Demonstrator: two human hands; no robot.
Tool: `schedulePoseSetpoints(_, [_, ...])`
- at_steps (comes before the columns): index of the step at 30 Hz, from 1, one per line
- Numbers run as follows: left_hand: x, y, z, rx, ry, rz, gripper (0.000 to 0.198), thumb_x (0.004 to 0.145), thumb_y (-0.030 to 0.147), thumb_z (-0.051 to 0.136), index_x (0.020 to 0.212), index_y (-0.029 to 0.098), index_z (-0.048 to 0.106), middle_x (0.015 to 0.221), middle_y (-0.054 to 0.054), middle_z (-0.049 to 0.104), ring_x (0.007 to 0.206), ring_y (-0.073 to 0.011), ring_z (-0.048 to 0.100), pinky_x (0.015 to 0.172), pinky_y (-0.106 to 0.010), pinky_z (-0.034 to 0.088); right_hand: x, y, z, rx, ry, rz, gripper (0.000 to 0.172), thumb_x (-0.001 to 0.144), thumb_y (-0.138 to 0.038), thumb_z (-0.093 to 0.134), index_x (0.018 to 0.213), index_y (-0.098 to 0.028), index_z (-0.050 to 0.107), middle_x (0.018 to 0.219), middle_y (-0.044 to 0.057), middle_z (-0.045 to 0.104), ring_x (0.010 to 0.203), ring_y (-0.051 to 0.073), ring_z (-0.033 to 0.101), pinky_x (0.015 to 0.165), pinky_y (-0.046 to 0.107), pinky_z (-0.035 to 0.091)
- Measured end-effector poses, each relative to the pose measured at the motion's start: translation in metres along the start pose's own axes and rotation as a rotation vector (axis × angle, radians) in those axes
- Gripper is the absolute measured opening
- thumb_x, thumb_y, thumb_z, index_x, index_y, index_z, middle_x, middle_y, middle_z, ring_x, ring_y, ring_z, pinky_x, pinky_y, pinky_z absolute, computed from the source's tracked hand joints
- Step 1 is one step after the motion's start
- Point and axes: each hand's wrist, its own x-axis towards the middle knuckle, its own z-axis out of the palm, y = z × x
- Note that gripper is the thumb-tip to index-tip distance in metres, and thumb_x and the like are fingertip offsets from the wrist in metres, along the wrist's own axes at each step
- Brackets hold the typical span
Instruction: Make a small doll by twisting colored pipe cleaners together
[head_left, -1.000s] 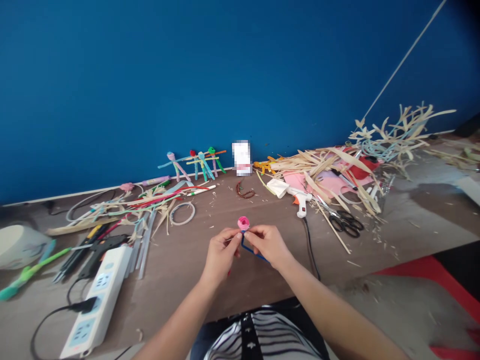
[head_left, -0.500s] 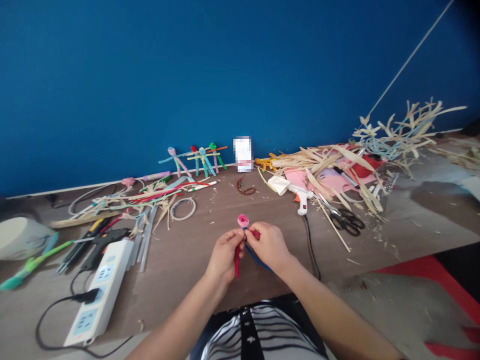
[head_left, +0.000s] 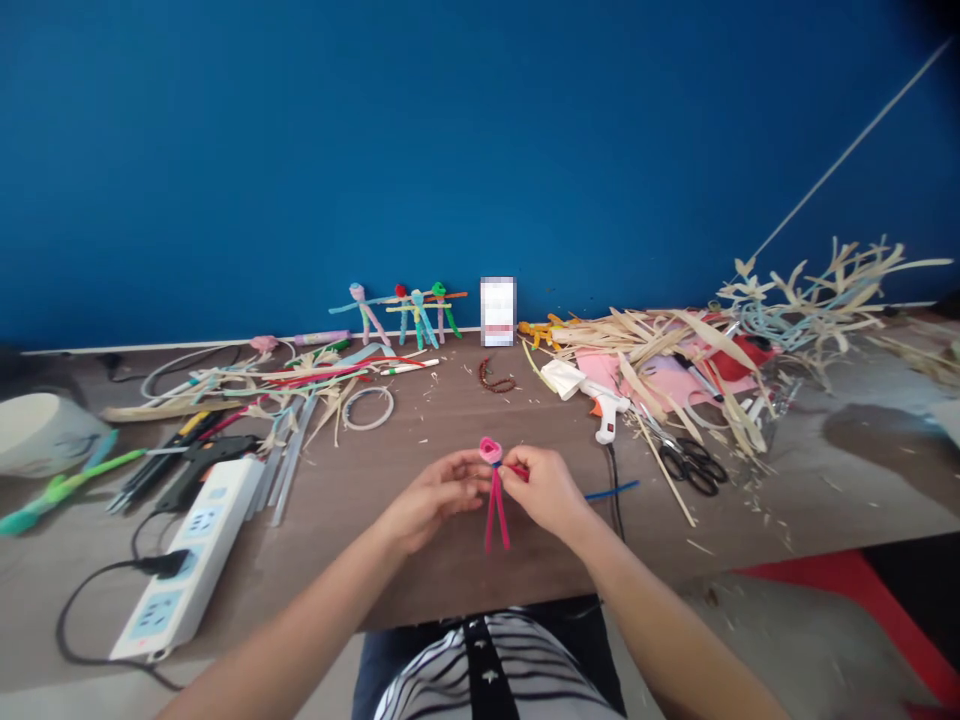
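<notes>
Pipe-cleaner figure (head_left: 495, 515) over brown table (head_left: 427, 590), blue wall (head_left: 480, 150).

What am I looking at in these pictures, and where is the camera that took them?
There's no machine here, just a person working with bare hands. The camera is worn on the person's head and looks forward and down, so you see what they see.

The left hand and right hand pinch a small pipe-cleaner flower between their fingers. It has a pink rosette on top, with deep pink stems hanging down. A blue pipe cleaner shows to the right of the right hand.

On the brown table, in front of a blue wall, are a hot glue gun, black-handled scissors, a white power strip, a heap of dried plant strips and a row of pipe-cleaner figures.
</notes>
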Motion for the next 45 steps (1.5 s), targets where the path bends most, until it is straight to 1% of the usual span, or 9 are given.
schedulePoseSetpoints(5, [0.001, 0.029, -0.009, 0.3, -0.218, -0.033, 0.074, 0.049, 0.014, 0.073, 0.117, 0.02, 0.043, 0.111, -0.007, 0.052, 0.1, -0.0197, 0.049, 0.083, -0.029, 0.036, 0.003, -0.018, -0.018, -0.403, -0.168, -0.126, 0.013, 0.071, -0.02, 0.049, 0.065, -0.018, 0.06, 0.061, 0.0, 0.061, 0.055, 0.011, 0.051, 0.052, 0.022, 0.028])
schedulePoseSetpoints(7, [0.006, 0.033, -0.005, 0.391, -0.198, -0.042, 0.057, 0.055, 0.02, 0.069, 0.108, 0.016, 0.049, 0.102, -0.006, 0.056, 0.093, -0.018, 0.051, 0.079, -0.029, 0.037, 0.004, -0.022, -0.02, -0.517, -0.194, -0.145, 0.015, 0.074, -0.022, 0.047, 0.069, -0.018, 0.061, 0.069, 0.002, 0.064, 0.062, 0.014, 0.055, 0.055, 0.023, 0.03])
schedulePoseSetpoints(10, [0.015, 0.028, 0.003, 0.55, -0.086, -0.03, 0.02, 0.062, 0.022, 0.06, 0.078, 0.012, 0.056, 0.073, -0.001, 0.058, 0.069, -0.0123, 0.052, 0.067, -0.025, 0.039, 0.004, -0.025, -0.019, -0.621, -0.242, -0.169, 0.017, 0.076, -0.022, 0.044, 0.074, -0.019, 0.061, 0.077, 0.004, 0.065, 0.069, 0.016, 0.058, 0.059, 0.024, 0.032])
schedulePoseSetpoints(13, [0.021, 0.018, 0.009, 0.552, 0.028, -0.058, 0.009, 0.058, 0.017, 0.054, 0.064, 0.015, 0.048, 0.055, 0.004, 0.052, 0.053, -0.0092, 0.047, 0.055, -0.022, 0.038, 0.004, -0.027, -0.019, -0.663, -0.281, -0.178, 0.02, 0.078, -0.023, 0.042, 0.077, -0.019, 0.062, 0.08, 0.005, 0.065, 0.071, 0.017, 0.058, 0.061, 0.025, 0.033])
schedulePoseSetpoints(18, [0.024, 0.013, 0.01, 0.593, 0.117, -0.055, 0.008, 0.053, 0.015, 0.05, 0.059, 0.016, 0.045, 0.046, 0.007, 0.045, 0.045, -0.0076, 0.042, 0.046, -0.019, 0.033, 0.005, -0.027, -0.028, -0.625, -0.337, -0.215, 0.021, 0.08, -0.024, 0.042, 0.082, -0.023, 0.062, 0.082, 0.002, 0.065, 0.075, 0.016, 0.059, 0.062, 0.025, 0.033])
schedulePoseSetpoints(30, [0.024, 0.008, 0.005, 0.561, 0.081, -0.018, 0.008, 0.055, 0.017, 0.048, 0.054, 0.016, 0.04, 0.042, 0.01, 0.036, 0.04, -0.0046, 0.033, 0.042, -0.017, 0.026, 0.009, -0.022, -0.028, -0.499, -0.293, -0.22, 0.015, 0.079, -0.021, 0.047, 0.077, -0.022, 0.062, 0.078, 0.0, 0.065, 0.072, 0.014, 0.057, 0.061, 0.023, 0.032])
schedulePoseSetpoints(33, [0.024, 0.006, 0.004, 0.586, 0.131, 0.0, 0.008, 0.054, 0.016, 0.048, 0.052, 0.016, 0.04, 0.04, 0.009, 0.036, 0.039, -0.0046, 0.032, 0.041, -0.016, 0.024, 0.01, -0.02, -0.03, -0.456, -0.255, -0.198, 0.012, 0.077, -0.026, 0.051, 0.077, -0.022, 0.062, 0.079, 0.0, 0.065, 0.072, 0.014, 0.057, 0.061, 0.023, 0.032])
schedulePoseSetpoints(37, [0.022, 0.005, 0.004, 0.518, 0.183, -0.049, 0.006, 0.054, 0.019, 0.049, 0.054, 0.016, 0.043, 0.041, 0.008, 0.041, 0.039, -0.0056, 0.037, 0.043, -0.017, 0.03, 0.011, -0.014, -0.036, -0.369, -0.189, -0.194, 0.011, 0.076, -0.026, 0.052, 0.078, -0.021, 0.062, 0.079, 0.001, 0.064, 0.072, 0.013, 0.055, 0.062, 0.022, 0.033])
schedulePoseSetpoints(45, [0.019, 0.005, 0.001, 0.556, 0.149, -0.053, 0.006, 0.053, 0.017, 0.047, 0.05, 0.016, 0.042, 0.038, 0.008, 0.04, 0.039, -0.0058, 0.036, 0.042, -0.017, 0.028, 0.019, -0.006, -0.048, -0.337, -0.243, -0.28, 0.013, 0.076, -0.016, 0.051, 0.072, -0.019, 0.064, 0.073, 0.0, 0.065, 0.068, 0.012, 0.054, 0.068, 0.024, 0.033])
